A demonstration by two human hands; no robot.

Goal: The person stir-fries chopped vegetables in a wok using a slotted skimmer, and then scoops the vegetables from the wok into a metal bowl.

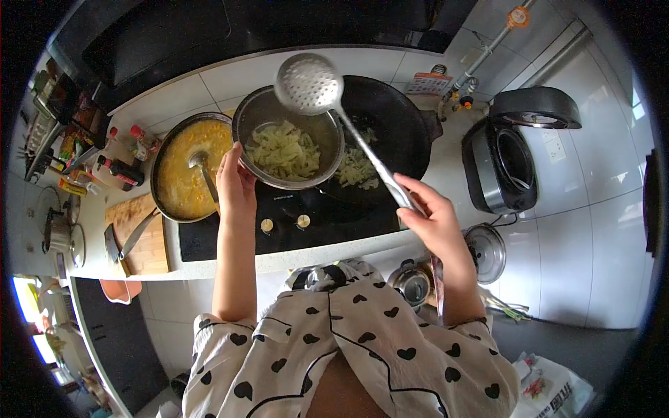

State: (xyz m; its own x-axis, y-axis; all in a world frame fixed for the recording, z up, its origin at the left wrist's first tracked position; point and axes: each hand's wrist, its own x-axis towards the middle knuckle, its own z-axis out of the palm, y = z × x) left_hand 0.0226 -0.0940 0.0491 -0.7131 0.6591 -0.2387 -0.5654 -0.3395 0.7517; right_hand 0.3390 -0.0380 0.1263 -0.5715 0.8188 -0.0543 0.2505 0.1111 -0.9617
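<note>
Two hands gripping | left (235,182): bowl (268,111) | right (428,216): skimmer (308,83) | wok (397,125), soup pot (164,164) beside

Both forearms are bare and reach forward from short patterned sleeves. The left hand (235,182) is raised with its back toward the camera, fingers curled in a closed grip at its far side. The right hand (431,217) is further right and lower, fingers wrapped shut, thumb on top, wrist bent slightly inward.
</note>
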